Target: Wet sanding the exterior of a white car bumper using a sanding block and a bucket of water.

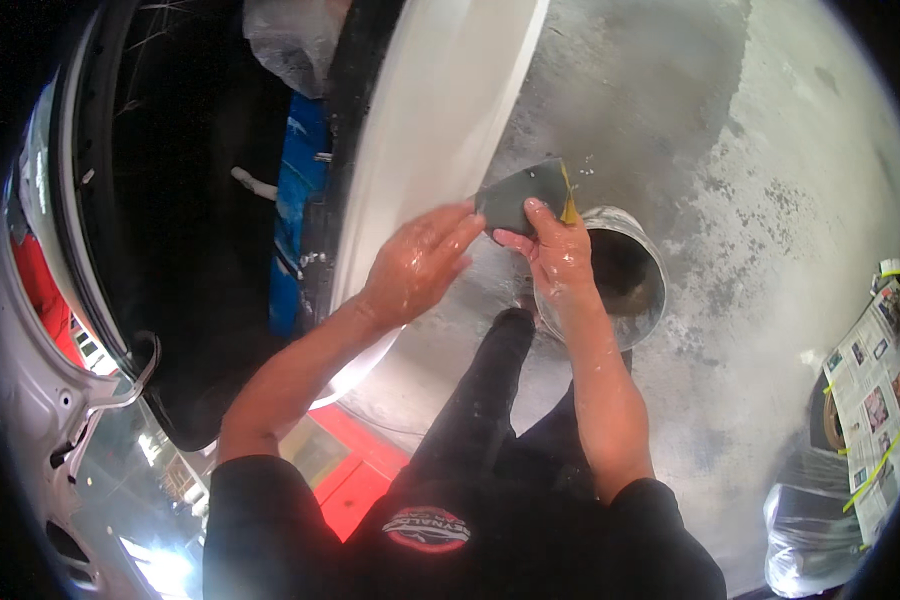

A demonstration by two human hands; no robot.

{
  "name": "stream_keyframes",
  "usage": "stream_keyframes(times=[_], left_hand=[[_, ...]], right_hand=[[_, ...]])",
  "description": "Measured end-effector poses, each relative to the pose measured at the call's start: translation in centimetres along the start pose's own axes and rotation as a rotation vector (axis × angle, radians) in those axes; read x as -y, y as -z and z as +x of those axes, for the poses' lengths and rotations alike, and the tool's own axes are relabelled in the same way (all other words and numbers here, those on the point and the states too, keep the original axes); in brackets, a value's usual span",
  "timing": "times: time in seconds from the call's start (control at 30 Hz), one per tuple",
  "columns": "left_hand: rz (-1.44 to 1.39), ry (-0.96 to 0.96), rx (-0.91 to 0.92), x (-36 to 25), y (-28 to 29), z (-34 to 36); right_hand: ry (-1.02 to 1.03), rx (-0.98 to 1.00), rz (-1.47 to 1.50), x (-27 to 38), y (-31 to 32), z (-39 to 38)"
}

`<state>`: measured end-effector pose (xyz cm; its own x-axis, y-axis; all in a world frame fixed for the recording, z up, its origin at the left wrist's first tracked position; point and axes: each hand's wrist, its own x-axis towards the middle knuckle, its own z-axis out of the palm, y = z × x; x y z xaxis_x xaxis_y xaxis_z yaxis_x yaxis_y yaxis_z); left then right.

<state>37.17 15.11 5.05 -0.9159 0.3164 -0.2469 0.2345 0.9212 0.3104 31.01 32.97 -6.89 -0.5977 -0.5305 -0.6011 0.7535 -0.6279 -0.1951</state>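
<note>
My right hand [560, 248] grips a dark grey sheet of sandpaper [523, 197], thumb on its face. Yellow shows along the sheet's right edge. My left hand [420, 262] is at the sheet's left edge, its fingers stretched out. Whether those fingertips touch the sheet I cannot tell. Both hands look wet, with pale flecks on the skin. Below the right hand a round bucket [660, 275] stands on the floor, dark inside. Just left of the sheet runs a long, curved white car body panel [440, 95].
Beyond the white panel lies a dark opening [195, 200] with a blue strip [298, 220] inside. The concrete floor [800, 200] has damp patches. Newspaper-covered items [875, 385] and clear plastic sheeting [805, 535] are at the right. Bare metal bodywork [45, 400] is at the left.
</note>
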Motion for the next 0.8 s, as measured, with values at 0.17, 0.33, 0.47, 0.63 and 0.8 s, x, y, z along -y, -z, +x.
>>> stream_keyframes(times=[0.17,0.33,0.47,0.63,0.8], left_hand=[[0.009,-0.083,-0.221,0.4,-4.1,3.6],[-0.185,-0.072,-0.156,-1.4,-7.1,3.6],[-0.657,0.257,-0.066,-4.2,-8.3,4.6],[-1.283,0.648,0.167,-5.5,-9.9,6.2],[-1.271,0.7,0.176,-6.4,-11.9,6.6]], right_hand=[[-0.003,-0.117,-0.159,0.8,3.1,-1.0],[-0.082,-0.11,-0.145,4.3,4.8,-3.7],[-0.172,-0.096,-0.111,6.8,8.4,-4.9],[-0.176,-0.119,-0.152,7.9,11.6,-5.8],[-0.143,-0.058,-0.367,7.6,14.7,-5.8]])
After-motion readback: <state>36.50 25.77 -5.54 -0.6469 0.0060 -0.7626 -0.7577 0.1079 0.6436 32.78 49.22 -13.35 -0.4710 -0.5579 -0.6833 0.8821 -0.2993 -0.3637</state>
